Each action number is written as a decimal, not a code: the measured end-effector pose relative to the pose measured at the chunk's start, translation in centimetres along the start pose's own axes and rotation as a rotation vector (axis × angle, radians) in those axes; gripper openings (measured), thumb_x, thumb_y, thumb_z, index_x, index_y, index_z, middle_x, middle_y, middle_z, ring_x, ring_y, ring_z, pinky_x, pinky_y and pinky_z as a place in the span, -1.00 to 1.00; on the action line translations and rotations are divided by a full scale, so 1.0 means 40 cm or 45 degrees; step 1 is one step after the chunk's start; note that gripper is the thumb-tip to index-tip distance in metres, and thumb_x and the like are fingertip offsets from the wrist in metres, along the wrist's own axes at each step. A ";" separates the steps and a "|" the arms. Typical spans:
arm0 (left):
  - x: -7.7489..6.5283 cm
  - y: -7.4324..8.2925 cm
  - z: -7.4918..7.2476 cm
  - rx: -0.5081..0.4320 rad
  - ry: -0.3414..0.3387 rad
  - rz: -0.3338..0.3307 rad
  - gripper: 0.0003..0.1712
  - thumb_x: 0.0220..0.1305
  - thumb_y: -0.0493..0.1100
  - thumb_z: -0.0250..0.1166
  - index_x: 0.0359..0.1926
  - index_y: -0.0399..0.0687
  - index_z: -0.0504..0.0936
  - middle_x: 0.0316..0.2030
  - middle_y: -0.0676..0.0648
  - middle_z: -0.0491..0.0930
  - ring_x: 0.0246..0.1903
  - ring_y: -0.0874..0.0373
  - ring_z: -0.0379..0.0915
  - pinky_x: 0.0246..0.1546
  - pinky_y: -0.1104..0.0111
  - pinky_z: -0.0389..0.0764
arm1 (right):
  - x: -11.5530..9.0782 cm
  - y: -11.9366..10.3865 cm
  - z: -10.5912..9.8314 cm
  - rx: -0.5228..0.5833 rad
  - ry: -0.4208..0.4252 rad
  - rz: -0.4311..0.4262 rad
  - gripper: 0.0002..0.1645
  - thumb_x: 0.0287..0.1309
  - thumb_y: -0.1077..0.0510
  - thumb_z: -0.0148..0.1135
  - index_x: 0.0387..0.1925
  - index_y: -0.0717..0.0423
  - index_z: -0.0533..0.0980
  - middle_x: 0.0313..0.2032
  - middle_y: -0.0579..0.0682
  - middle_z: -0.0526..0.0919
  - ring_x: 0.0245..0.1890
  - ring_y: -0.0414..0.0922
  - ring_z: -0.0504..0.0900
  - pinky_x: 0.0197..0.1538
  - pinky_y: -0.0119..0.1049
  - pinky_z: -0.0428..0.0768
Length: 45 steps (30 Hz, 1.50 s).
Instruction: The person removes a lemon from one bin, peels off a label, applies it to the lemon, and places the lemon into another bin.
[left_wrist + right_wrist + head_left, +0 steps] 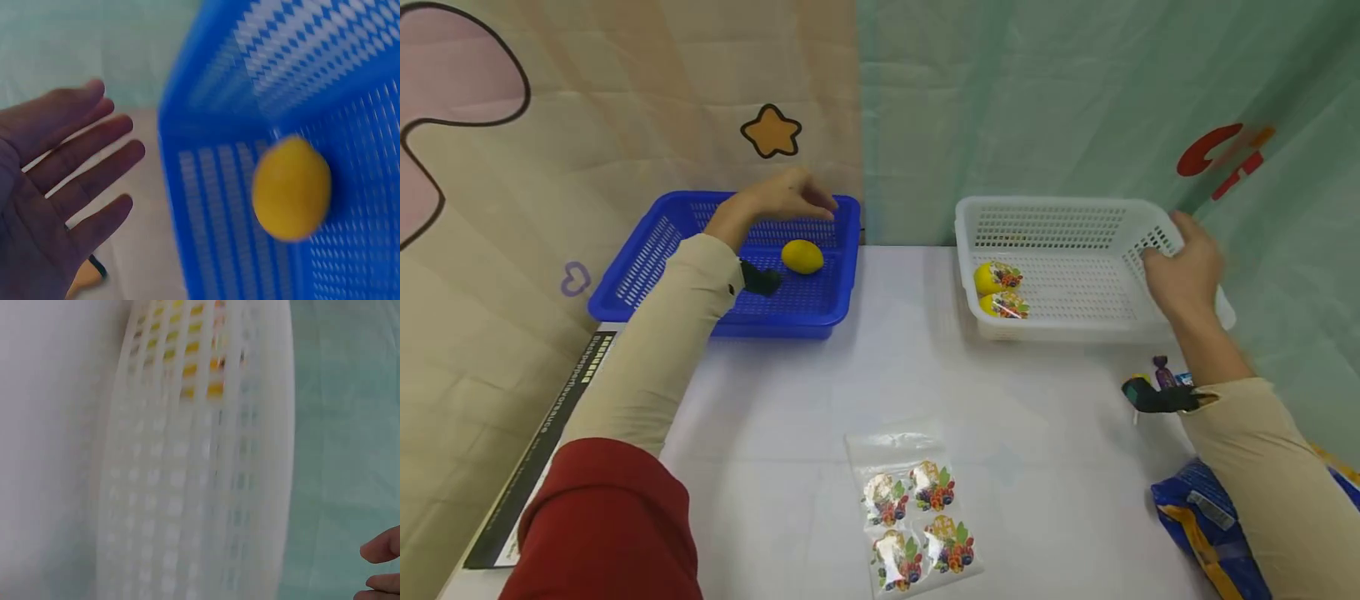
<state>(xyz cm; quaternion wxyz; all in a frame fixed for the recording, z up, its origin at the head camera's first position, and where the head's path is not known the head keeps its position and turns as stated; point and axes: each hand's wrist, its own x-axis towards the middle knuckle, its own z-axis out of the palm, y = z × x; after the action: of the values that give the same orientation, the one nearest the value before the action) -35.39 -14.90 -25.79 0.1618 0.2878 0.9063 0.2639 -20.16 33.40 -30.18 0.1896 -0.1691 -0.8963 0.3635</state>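
Head view shows a surface (pixel 760 500) carrying a blue basket (pixel 775 327) and, well to the blue basket's right, a white basket (pixel 1075 333); each seems placed within reach of one hand. Nearer the person than the blue basket, and off to its right, lie a bag (pixel 1202 508) and a clear packet (pixel 917 517) with fruit prints. Above the blue basket's far side hovers the left hand (pixel 781 198), fingers straight and slightly spread, holding nothing. Far right of the blue basket, the right hand (pixel 1187 271) is at the white basket's end; its blurred fingers look loosely bent, gripping nothing visible. Inside the blue basket the lemon (pixel 802 257) lies on its side, long axis roughly along the basket's length, its nub apparently toward a corner. Two printed lemons (pixel 997 277) sit in the white basket, whose walls presumably stop them rolling.
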 end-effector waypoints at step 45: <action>-0.073 -0.154 0.030 -0.158 0.077 -0.220 -0.26 0.19 -0.19 0.44 0.37 -0.18 0.40 0.30 -0.28 0.40 0.24 -0.18 0.34 0.30 0.00 0.34 | -0.270 -0.411 0.551 0.112 -1.009 -0.581 0.04 0.37 -0.18 0.11 0.53 0.19 -0.20 0.55 0.03 -0.32 0.53 -0.09 -0.24 0.51 -0.21 -0.12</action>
<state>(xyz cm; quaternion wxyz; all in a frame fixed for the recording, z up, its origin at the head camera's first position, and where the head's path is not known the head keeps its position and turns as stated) -35.27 -20.48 -29.88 0.1738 0.1899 0.9142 0.3130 -23.67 4.53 -35.36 -0.0856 0.1928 -0.8977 0.3868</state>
